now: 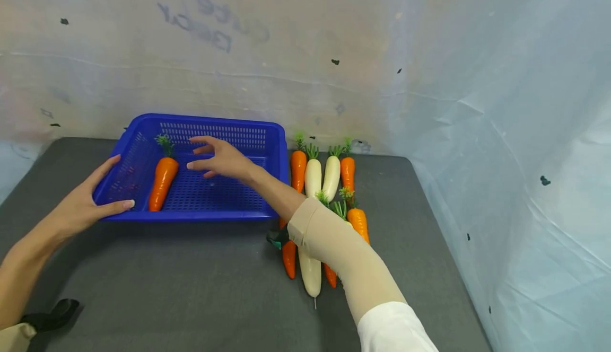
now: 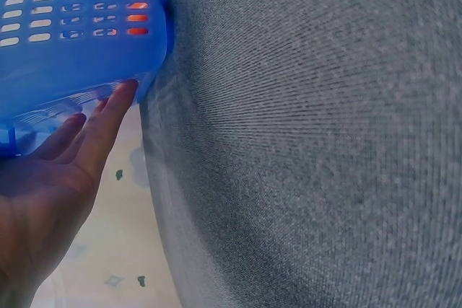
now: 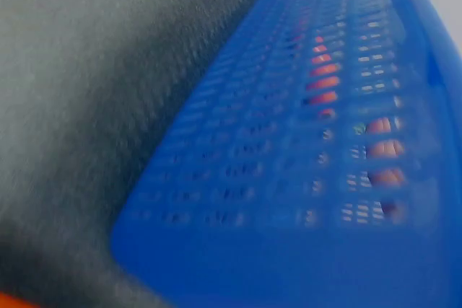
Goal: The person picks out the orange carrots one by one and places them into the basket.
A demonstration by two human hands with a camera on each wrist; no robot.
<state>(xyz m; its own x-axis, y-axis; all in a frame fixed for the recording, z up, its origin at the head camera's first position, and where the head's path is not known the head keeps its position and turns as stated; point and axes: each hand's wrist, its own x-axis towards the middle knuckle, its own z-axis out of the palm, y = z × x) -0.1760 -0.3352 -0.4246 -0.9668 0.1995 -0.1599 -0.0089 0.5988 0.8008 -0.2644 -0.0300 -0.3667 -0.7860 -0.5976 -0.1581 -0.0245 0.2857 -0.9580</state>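
The carrot [image 1: 163, 181] lies in the basket [image 1: 210, 216], toward nine o'clock, long axis leaning, leaves at half past twelve! Right hand [image 1: 220, 158], empty, fingers loosely apart, hangs at its three o'clock: placing, I'd judge; next calls for clearing the rim. Left hand [image 1: 88, 203] grips the eight o'clock corner.

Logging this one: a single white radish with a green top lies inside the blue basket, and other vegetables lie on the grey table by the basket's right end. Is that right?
Not quite: the vegetable inside the blue basket is an orange carrot, as the head view shows. The green top, the other vegetables and the grey table stand as you wrote.
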